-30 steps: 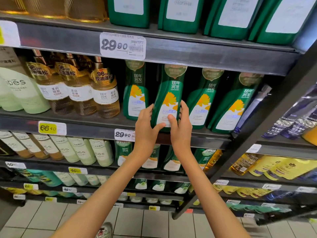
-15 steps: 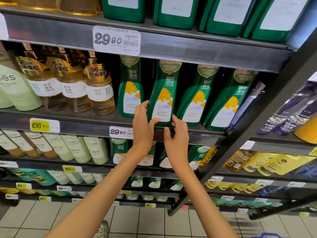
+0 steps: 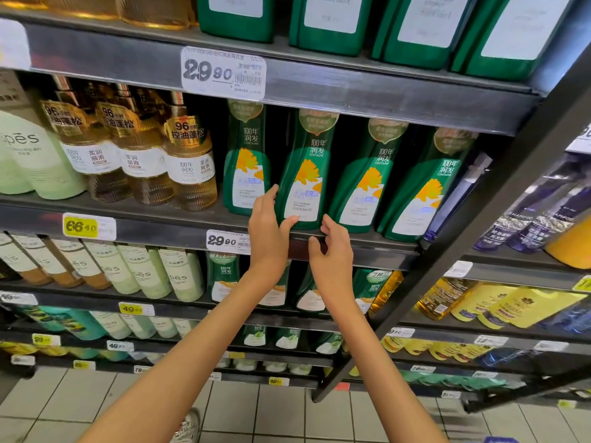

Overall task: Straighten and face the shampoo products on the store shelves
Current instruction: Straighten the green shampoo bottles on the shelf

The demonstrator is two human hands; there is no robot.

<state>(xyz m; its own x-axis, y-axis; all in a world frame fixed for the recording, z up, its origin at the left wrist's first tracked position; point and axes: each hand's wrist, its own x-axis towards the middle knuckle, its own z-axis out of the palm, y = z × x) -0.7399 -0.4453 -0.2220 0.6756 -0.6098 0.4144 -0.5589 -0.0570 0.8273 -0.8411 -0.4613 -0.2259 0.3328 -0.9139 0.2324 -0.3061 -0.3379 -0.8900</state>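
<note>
**Q:** Which item is being handled, and where is it?

**A:** The green shampoo bottle (image 3: 303,174), second in a row of four alike. It stands on the dark metal shelf (image 3: 383,249), just above and to the right of the white 29.80 price tag (image 3: 227,242). Its glossy plastic body is narrow at the shoulder and widens to a flat base. A white label panel with an orange flower faces outward.

**Q:** How do the hands lie?

**A:** The left hand (image 3: 268,231), directly right of the tag, holds the bottle low on its left side. Its fingers run up the gap beside the neighbouring green bottle (image 3: 244,174), and the thumb bends across the front of the base. The right hand (image 3: 332,254), further right of the tag and slightly lower, holds nothing, its fingers loosely curled. Its index tip is just beside the bottle's lower right corner; whether it touches cannot be told.

**Q:** What surrounds them?

**A:** Above and left of the tag stand amber bottles (image 3: 188,167) with clear ribbed walls, gold collars and white labels. Further left are rounded, pale green bottles (image 3: 41,161) with a matte surface. Below the tag, a lower shelf carries more pale green bottles (image 3: 179,273). Far below lies a pale tiled floor (image 3: 281,407).
</note>
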